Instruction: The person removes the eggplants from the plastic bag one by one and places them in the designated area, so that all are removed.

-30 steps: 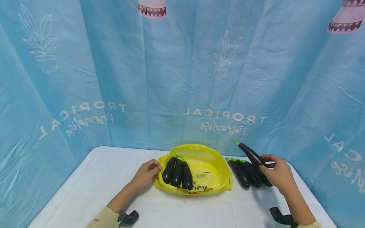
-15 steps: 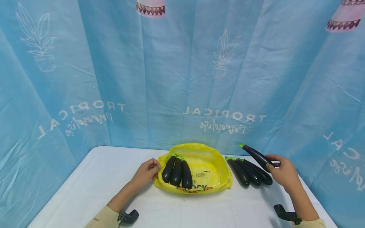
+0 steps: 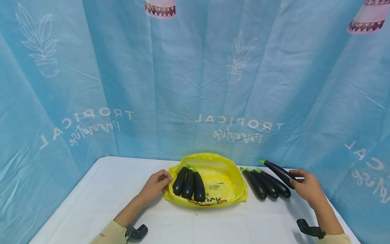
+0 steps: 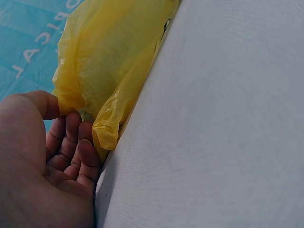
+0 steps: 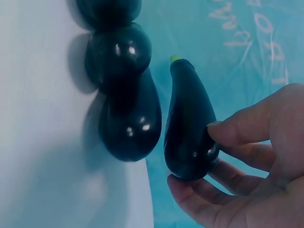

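Observation:
My right hand [image 3: 307, 187] grips the fat end of a dark purple eggplant [image 3: 278, 172] [image 5: 189, 127], held low and just right of several eggplants [image 3: 265, 184] [image 5: 124, 95] lying side by side on the white table [image 3: 106, 189]. My left hand [image 3: 156, 184] [image 4: 52, 156] pinches the left rim of a yellow plastic bag [image 3: 219, 183] [image 4: 111, 71] lying open at the table's middle. Three eggplants [image 3: 189, 184] lie inside the bag at its left side.
A blue curtain [image 3: 195, 84] printed with white plants and lettering hangs close behind the table and wraps both sides. The table's right edge runs just beyond my right hand.
My right hand has carried its eggplant down and to the right, from raised above the row on the table to low beside it. The left hand has stayed on the bag.

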A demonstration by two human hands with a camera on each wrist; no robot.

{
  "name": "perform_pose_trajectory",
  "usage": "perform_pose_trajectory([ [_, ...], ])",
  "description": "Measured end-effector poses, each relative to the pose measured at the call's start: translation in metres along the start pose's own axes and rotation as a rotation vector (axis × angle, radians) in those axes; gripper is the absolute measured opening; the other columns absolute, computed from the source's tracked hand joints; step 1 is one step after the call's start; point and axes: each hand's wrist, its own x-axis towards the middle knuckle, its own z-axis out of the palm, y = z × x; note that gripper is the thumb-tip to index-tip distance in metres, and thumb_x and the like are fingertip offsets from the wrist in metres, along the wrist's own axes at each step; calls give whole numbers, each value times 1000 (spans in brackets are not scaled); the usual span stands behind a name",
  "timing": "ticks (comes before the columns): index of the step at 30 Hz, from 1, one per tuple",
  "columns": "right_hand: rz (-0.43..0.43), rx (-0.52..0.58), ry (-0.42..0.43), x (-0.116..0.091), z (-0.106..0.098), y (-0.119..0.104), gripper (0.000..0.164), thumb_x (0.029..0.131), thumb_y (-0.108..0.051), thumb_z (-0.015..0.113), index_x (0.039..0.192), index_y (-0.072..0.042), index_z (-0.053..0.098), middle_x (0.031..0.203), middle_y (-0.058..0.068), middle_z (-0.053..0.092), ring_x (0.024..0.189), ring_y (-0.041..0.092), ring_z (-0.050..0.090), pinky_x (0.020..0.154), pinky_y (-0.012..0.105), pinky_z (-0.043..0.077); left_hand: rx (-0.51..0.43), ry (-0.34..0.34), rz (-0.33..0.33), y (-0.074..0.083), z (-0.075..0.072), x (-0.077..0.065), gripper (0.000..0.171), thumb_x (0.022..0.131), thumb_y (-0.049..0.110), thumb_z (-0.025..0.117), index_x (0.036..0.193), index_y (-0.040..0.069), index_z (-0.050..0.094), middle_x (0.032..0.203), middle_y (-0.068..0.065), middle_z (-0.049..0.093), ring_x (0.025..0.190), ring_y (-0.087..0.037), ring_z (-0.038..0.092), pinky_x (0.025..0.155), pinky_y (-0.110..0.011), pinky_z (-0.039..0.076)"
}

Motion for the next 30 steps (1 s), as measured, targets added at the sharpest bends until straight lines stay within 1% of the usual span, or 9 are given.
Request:
perform_pose_trajectory([
  [9, 10, 14, -2, 1, 0, 14, 44, 101, -3, 54, 143, 12, 52, 139, 39, 52, 116, 52, 60, 78, 43, 57, 6, 15, -7, -2, 1, 1, 11, 103, 17, 67, 105, 7, 65, 84, -3, 62, 78, -21, 58, 68, -28, 51],
  [14, 36, 7, 0, 2, 1, 19, 44, 101, -2, 54, 142, 13, 52, 140, 39, 51, 118, 53, 58, 83, 49, 58, 18, 20, -13, -2, 2, 1, 11, 103, 18, 67, 105, 7, 64, 84, -3, 62, 78, -20, 57, 68, -29, 51],
  [19, 71, 10, -15, 4, 1, 25, 45, 101, -1, 53, 143, 13, 51, 141, 39, 50, 119, 53, 55, 90, 58, 56, 5, 12, -3, -1, 2, 2, 11, 103, 17, 67, 105, 7, 65, 83, -4, 62, 78, -21, 57, 68, -29, 51],
  [30, 130, 4, -47, 9, 7, 35, 46, 100, -2, 55, 143, 15, 49, 141, 40, 49, 122, 55, 54, 92, 61, 55, -9, 2, 2, -4, 2, 3, 10, 103, 15, 66, 106, 6, 64, 84, -4, 62, 78, -22, 57, 68, -28, 51],
])
